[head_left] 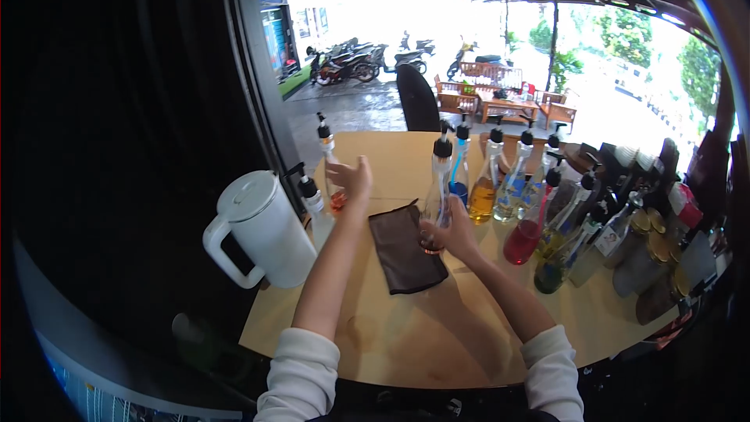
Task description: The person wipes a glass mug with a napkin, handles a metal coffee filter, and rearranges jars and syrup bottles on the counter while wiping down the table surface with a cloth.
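My right hand [451, 233] is wrapped round the lower part of a clear pump bottle [439, 176] with a black pump head. That bottle stands upright at the edge of a dark brown cloth [402, 254] lying on the table. My left hand [353, 177] has its thumb raised and fingers stretched out beside another pump bottle [325, 139], with orange-red liquid low inside. Whether those fingers touch the glass is unclear. Closer to me on the left is a pump bottle [314, 202] with a pale body, partly behind my forearm.
A white lidded pitcher [262, 227] stands at the left table edge. Along the right are several pump bottles, including a red one [525, 241], an amber one [483, 199] and a dark green one [550, 273]. Gold-lidded jars [642, 266] crowd the far right of the wooden table [375, 344].
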`<move>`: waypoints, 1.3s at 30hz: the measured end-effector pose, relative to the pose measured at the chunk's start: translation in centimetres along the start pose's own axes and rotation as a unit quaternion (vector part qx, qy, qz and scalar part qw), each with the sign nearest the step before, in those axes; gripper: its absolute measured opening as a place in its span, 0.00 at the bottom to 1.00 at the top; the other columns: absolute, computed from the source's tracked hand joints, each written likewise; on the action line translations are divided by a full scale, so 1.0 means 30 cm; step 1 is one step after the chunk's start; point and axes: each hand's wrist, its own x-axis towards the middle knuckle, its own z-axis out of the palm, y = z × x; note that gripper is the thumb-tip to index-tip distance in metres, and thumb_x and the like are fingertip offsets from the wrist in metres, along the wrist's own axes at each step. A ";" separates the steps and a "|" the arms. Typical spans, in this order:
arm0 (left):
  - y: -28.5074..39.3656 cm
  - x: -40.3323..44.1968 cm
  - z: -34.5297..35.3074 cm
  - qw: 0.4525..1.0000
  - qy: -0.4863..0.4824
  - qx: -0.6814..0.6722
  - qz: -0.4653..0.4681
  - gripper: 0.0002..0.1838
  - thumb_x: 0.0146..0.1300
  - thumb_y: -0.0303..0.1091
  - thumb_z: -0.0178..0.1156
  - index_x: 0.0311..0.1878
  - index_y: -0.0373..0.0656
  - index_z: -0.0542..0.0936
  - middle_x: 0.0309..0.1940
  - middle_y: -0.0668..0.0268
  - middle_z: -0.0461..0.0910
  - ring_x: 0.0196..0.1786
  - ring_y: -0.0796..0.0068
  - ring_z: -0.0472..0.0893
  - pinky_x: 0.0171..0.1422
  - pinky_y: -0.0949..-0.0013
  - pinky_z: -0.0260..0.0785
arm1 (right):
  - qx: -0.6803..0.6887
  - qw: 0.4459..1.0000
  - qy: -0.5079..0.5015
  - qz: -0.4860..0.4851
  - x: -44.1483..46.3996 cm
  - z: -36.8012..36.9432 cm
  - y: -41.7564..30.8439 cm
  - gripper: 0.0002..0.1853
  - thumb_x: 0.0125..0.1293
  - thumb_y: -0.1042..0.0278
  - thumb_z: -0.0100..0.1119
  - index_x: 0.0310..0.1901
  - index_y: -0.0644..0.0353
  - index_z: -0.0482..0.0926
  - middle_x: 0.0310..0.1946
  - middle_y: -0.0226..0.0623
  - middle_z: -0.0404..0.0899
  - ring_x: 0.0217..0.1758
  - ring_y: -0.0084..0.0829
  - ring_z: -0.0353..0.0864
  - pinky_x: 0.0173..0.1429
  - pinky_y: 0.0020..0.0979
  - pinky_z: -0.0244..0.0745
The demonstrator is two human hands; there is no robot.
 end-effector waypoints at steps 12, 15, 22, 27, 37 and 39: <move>-0.051 0.154 0.045 0.986 0.049 0.154 0.035 0.21 0.66 0.49 0.51 0.50 0.40 0.68 0.46 0.56 0.75 0.54 0.56 0.74 0.53 0.39 0.60 | 0.101 0.991 0.001 0.087 -0.303 -0.178 0.026 0.36 0.53 0.60 0.71 0.57 0.66 0.62 0.45 0.45 0.68 0.50 0.34 0.73 0.53 0.32 0.71; -0.058 0.067 0.051 0.977 0.123 0.088 0.149 0.19 0.68 0.48 0.50 0.46 0.39 0.68 0.38 0.56 0.77 0.47 0.54 0.78 0.50 0.41 0.61 | 0.123 0.989 0.010 0.087 -0.320 -0.184 0.033 0.37 0.52 0.60 0.71 0.58 0.67 0.61 0.48 0.46 0.69 0.52 0.37 0.73 0.54 0.34 0.70; 0.198 -0.234 -0.125 0.927 -0.050 -0.088 0.362 0.17 0.69 0.42 0.50 0.48 0.35 0.68 0.37 0.50 0.77 0.41 0.47 0.78 0.45 0.56 0.67 | 0.082 0.994 0.005 0.066 -0.373 -0.316 -0.050 0.33 0.53 0.63 0.71 0.56 0.65 0.63 0.47 0.42 0.70 0.51 0.32 0.74 0.55 0.33 0.71; 0.370 -0.504 -0.239 0.879 -0.180 -0.221 0.383 0.17 0.70 0.40 0.49 0.50 0.34 0.68 0.36 0.57 0.76 0.38 0.66 0.78 0.44 0.63 0.69 | 0.073 0.996 0.016 0.042 -0.481 -0.489 -0.120 0.35 0.52 0.64 0.71 0.57 0.65 0.63 0.49 0.45 0.69 0.53 0.36 0.74 0.54 0.34 0.71; 0.552 -1.094 -0.237 0.764 -0.411 -0.399 0.296 0.13 0.71 0.38 0.51 0.48 0.36 0.69 0.31 0.67 0.75 0.33 0.81 0.76 0.40 0.74 0.68 | 0.040 0.984 0.084 0.149 -0.770 -0.899 0.021 0.34 0.50 0.63 0.72 0.55 0.64 0.63 0.45 0.43 0.70 0.49 0.34 0.75 0.53 0.35 0.71; 0.590 -1.208 -0.211 0.746 -0.465 -0.401 0.258 0.14 0.70 0.38 0.51 0.48 0.36 0.69 0.29 0.68 0.75 0.33 0.80 0.76 0.38 0.74 0.69 | 0.040 0.978 0.124 0.161 -0.793 -0.968 0.016 0.31 0.51 0.67 0.71 0.53 0.64 0.63 0.42 0.42 0.69 0.44 0.33 0.76 0.50 0.34 0.72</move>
